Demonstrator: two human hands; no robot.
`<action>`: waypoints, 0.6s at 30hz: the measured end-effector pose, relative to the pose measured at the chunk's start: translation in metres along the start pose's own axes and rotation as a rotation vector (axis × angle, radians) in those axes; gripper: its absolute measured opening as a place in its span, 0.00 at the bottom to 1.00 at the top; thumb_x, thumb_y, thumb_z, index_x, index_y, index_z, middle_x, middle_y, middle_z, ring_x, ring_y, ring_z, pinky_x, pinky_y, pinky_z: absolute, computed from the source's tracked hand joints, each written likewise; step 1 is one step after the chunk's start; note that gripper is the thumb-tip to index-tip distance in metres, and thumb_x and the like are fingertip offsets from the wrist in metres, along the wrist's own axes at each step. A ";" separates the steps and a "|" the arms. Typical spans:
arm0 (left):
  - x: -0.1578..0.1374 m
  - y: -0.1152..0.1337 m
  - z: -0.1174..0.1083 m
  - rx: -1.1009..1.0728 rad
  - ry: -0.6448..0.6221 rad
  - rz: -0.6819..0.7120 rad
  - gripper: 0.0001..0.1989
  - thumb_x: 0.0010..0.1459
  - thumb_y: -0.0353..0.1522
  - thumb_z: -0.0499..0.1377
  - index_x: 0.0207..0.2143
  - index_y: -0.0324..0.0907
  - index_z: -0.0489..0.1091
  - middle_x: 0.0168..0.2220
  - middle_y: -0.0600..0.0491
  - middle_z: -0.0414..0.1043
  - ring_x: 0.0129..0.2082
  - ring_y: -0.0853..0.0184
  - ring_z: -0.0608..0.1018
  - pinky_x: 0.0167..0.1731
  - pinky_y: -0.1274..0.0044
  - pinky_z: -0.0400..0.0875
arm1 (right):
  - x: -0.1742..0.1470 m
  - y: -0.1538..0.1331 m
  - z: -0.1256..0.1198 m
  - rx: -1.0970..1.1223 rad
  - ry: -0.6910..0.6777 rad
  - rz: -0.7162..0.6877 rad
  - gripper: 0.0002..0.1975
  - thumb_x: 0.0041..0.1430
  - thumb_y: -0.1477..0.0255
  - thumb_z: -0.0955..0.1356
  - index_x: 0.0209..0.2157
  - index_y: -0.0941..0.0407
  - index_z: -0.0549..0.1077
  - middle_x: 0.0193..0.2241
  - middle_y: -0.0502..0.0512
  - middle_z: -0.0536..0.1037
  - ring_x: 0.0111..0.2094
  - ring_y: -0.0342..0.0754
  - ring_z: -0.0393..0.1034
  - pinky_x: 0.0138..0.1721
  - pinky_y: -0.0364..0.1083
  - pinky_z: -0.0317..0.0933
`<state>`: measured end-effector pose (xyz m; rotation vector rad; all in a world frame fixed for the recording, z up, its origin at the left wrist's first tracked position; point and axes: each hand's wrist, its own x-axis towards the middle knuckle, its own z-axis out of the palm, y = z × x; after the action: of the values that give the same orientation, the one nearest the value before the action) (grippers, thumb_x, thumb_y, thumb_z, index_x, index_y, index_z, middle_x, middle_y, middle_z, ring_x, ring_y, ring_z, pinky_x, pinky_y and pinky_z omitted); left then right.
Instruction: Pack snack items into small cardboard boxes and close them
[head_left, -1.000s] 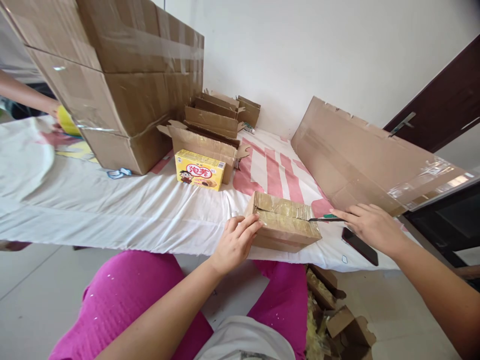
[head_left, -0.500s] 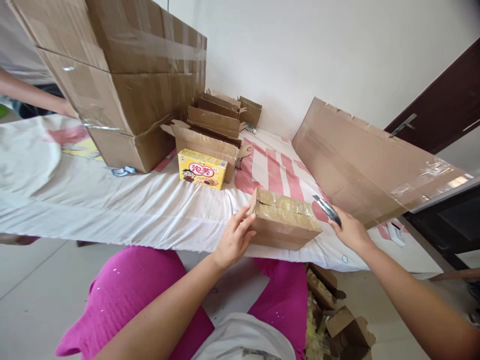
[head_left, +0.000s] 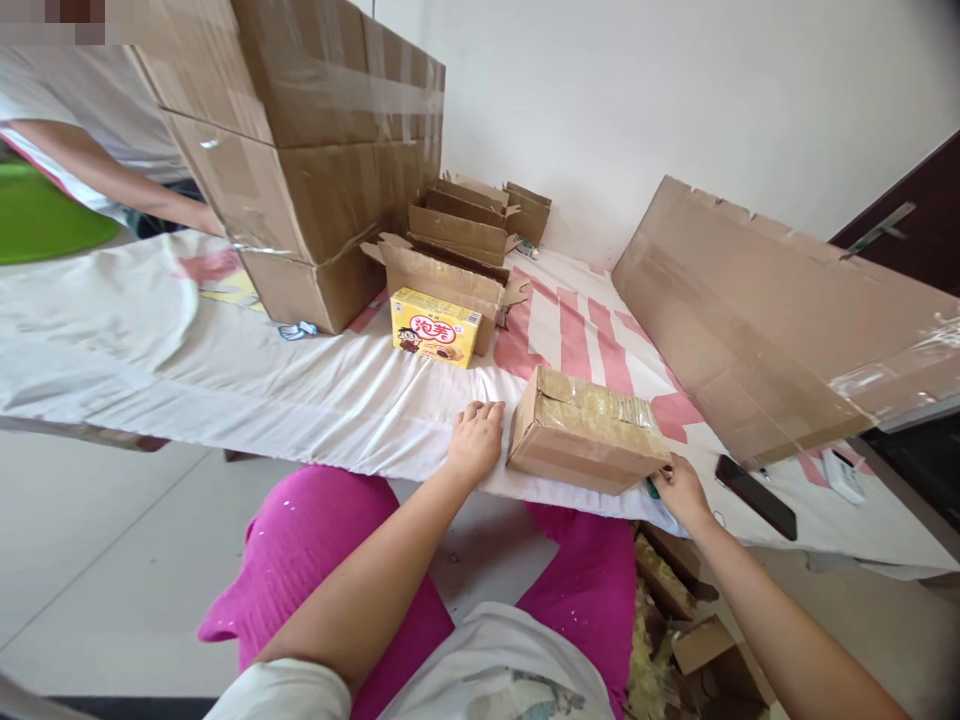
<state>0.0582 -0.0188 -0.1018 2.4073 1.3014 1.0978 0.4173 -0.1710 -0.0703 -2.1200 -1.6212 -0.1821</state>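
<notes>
Mostly hidden by the right hand [head_left: 681, 490], visible only as a bit of green: seemingly a cutter [head_left: 652, 489]. Cut off at the left, a co-worker's arm [head_left: 139, 190], its hand lost largely behind the stacked boxes [head_left: 337, 190]. Beyond the taped carton [head_left: 589, 430], a yellow box [head_left: 433, 328] upright before an open carton [head_left: 442, 270]. Off to the right, a large cardboard panel [head_left: 750, 320] blocking part of the door [head_left: 930, 200], with a phone [head_left: 756, 497] nearer. At the cloth's [head_left: 337, 380] front edge, between both hands, the taped carton. Left hand [head_left: 478, 438] palm down just beside its left end, fingers close together, gently bent; right fingers curled round the cutter by its near right corner.
</notes>
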 end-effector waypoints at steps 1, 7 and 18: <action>0.000 0.000 0.000 0.000 -0.011 0.013 0.14 0.57 0.24 0.53 0.45 0.42 0.69 0.45 0.43 0.75 0.48 0.51 0.71 0.42 0.61 0.68 | -0.005 -0.001 -0.002 0.001 0.035 -0.001 0.17 0.54 0.62 0.63 0.38 0.59 0.74 0.33 0.62 0.78 0.35 0.55 0.72 0.37 0.54 0.68; 0.002 -0.001 -0.006 -0.022 -0.005 0.056 0.10 0.56 0.23 0.51 0.32 0.42 0.70 0.31 0.47 0.75 0.35 0.58 0.74 0.36 0.68 0.69 | -0.042 -0.023 -0.013 0.070 0.214 -0.060 0.12 0.59 0.62 0.64 0.38 0.56 0.72 0.36 0.61 0.76 0.38 0.54 0.70 0.36 0.54 0.68; -0.056 0.077 -0.037 -0.352 0.002 0.445 0.08 0.56 0.21 0.51 0.33 0.42 0.63 0.31 0.52 0.68 0.31 0.66 0.72 0.32 0.76 0.69 | -0.111 -0.151 -0.003 0.574 -0.075 -0.108 0.11 0.61 0.71 0.64 0.46 0.52 0.69 0.37 0.56 0.75 0.32 0.47 0.71 0.34 0.47 0.69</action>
<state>0.0627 -0.1147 -0.0674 2.4668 0.5145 1.3034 0.2434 -0.2397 -0.0669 -1.6174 -1.5892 0.3007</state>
